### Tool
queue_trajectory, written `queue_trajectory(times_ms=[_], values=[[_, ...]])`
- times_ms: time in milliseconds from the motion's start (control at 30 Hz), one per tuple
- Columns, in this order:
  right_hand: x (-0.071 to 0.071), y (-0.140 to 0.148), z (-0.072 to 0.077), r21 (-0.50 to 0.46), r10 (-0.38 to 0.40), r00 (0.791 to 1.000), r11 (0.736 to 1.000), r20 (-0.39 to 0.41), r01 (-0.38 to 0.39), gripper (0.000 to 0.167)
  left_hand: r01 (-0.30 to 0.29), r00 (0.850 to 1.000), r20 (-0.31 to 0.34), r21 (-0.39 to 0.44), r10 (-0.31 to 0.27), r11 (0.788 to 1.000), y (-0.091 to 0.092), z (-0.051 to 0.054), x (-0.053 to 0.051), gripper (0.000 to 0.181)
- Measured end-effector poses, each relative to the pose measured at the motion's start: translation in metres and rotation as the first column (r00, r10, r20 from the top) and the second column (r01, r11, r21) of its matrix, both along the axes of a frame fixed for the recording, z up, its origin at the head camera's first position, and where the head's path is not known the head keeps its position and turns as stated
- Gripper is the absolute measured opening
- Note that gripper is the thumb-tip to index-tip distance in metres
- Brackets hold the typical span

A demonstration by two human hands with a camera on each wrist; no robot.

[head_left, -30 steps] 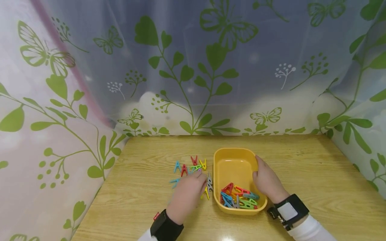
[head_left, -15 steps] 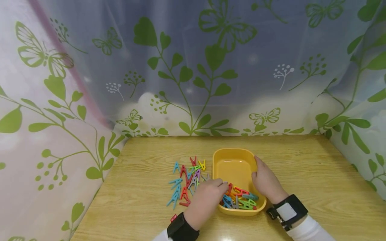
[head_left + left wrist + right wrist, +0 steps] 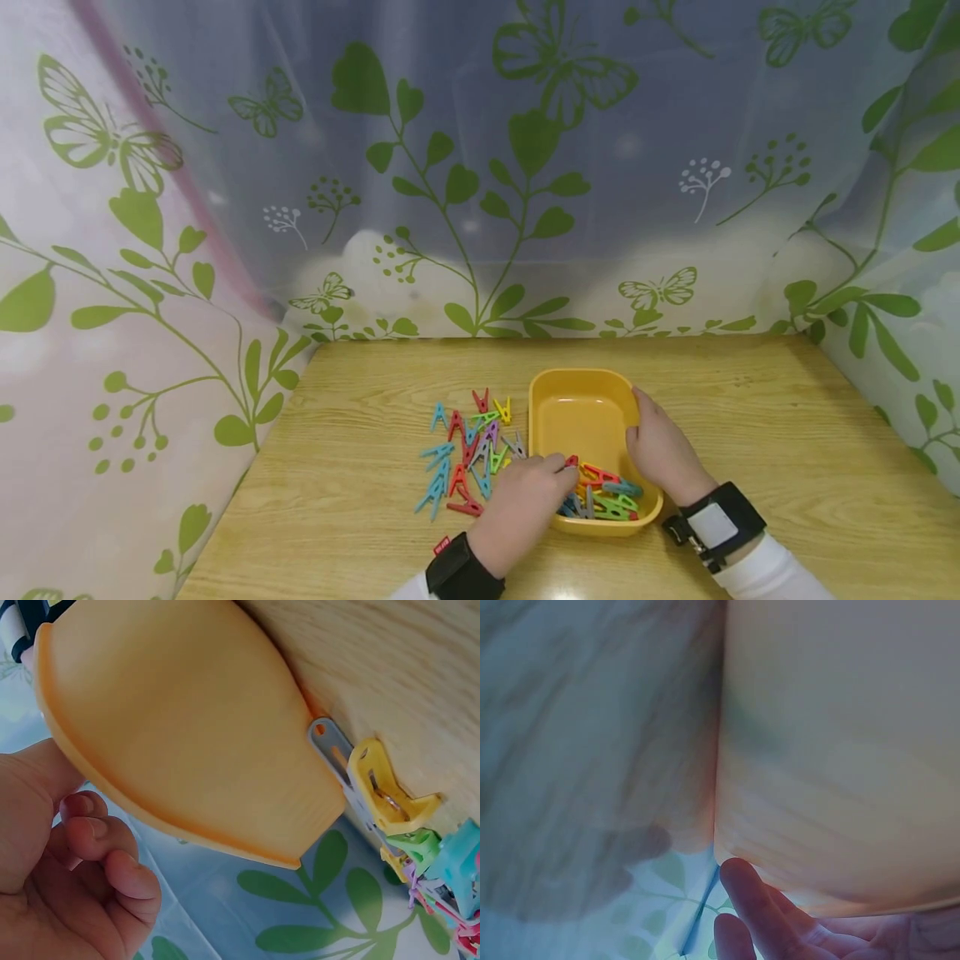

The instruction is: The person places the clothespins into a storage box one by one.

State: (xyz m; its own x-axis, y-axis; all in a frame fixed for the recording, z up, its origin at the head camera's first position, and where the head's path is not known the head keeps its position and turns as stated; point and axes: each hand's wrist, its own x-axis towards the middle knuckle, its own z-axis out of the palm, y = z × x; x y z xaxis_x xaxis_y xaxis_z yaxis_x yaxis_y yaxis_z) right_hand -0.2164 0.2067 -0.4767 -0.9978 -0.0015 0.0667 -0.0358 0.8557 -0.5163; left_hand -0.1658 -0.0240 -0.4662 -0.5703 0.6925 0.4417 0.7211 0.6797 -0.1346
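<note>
A yellow plastic tray [image 3: 581, 425] stands on the table, with several colourful clothespins [image 3: 617, 507] in its near end. My left hand [image 3: 517, 508] reaches over its left rim, fingertips just above those clothespins. In the left wrist view, the left hand [image 3: 90, 855] has several fingers curled outside the tray wall [image 3: 187, 712], while the thumb's end is hidden behind it. Whether a clothespin is between the fingertips cannot be seen. My right hand [image 3: 667, 446] grips the right rim, thumb inside. The right wrist view shows its fingers [image 3: 750, 900] against the outer wall.
Left of the tray, several loose clothespins [image 3: 456, 479] lie spread on the wooden table [image 3: 360, 467]. A grey clothespin [image 3: 515, 446] lies close to the tray's left wall. A leaf-patterned curtain [image 3: 435, 208] encloses the table's back and sides.
My left hand has moved right from the loose clothespins to over the tray's near end, then shifted slightly further right. The right hand and tray have stayed nearly still.
</note>
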Motion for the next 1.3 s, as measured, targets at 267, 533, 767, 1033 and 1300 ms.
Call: queue_trajectory(times_ms=[267,533,767,1033,1300], values=[[-0.001,0.001,-0.001,0.001,0.000,1.000,1.000,-0.008,0.000,0.060,-0.017,0.997,0.072,-0.009,0.018,1.000,0.001,-0.002,0.001,0.004],[0.000,0.001,-0.001,-0.005,0.003,1.000,1.000,-0.008,-0.003,0.060,-0.002,0.993,0.122,0.042,-0.004,0.999,0.000,-0.002,0.001,0.007],[-0.002,0.001,-0.001,-0.007,0.006,1.000,1.000,-0.008,-0.006,0.060,0.021,0.983,0.176,0.125,-0.043,0.992,-0.006,0.002,0.003,0.009],[-0.002,0.000,-0.001,-0.002,0.006,1.000,1.000,-0.016,-0.006,0.059,-0.027,0.946,0.322,0.221,-0.046,0.975,-0.028,0.014,0.004,0.014],[0.000,0.000,0.000,-0.005,0.005,1.000,1.000,-0.007,-0.005,0.060,-0.182,0.895,0.443,0.241,0.059,0.953,-0.066,0.012,-0.009,0.007]])
